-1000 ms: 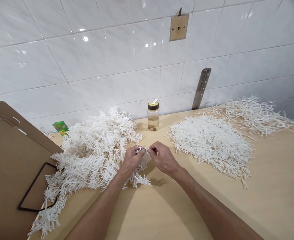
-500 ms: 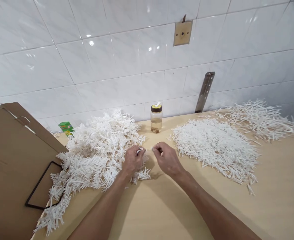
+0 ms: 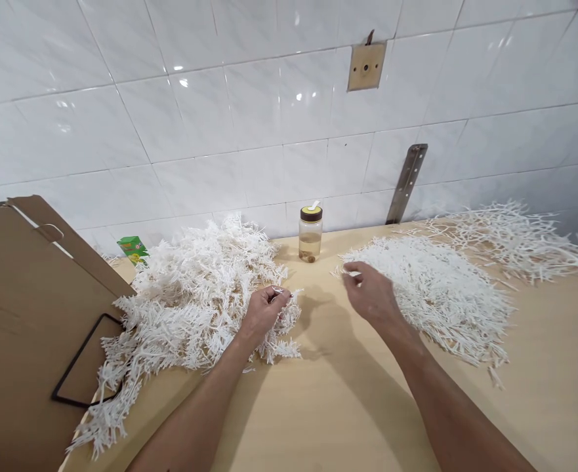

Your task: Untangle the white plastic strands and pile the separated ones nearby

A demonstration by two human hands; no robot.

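Observation:
My left hand [image 3: 265,313] pinches a thin white branched strand [image 3: 296,292] between thumb and fingers. It is held over the right edge of a heap of white branched sprigs [image 3: 205,282]. At the near left edge of a second pile, made of short straight white pieces [image 3: 431,295], is my right hand [image 3: 371,294]. Its thumb and index finger are drawn together. White bits show at these fingertips, but blur hides whether they are held or lie on the pile behind.
Longer white branched strands [image 3: 519,239] lie at the back right. A jar of liquid [image 3: 310,242] with a dark-rimmed yellow lid stands by the tiled wall. On the left are a cardboard box [image 3: 27,328], a black wire frame [image 3: 75,360] and a green packet [image 3: 132,249].
My right hand has moved right and slightly away from me, from beside my left hand to the right pile. My left hand stays almost in place with the strand.

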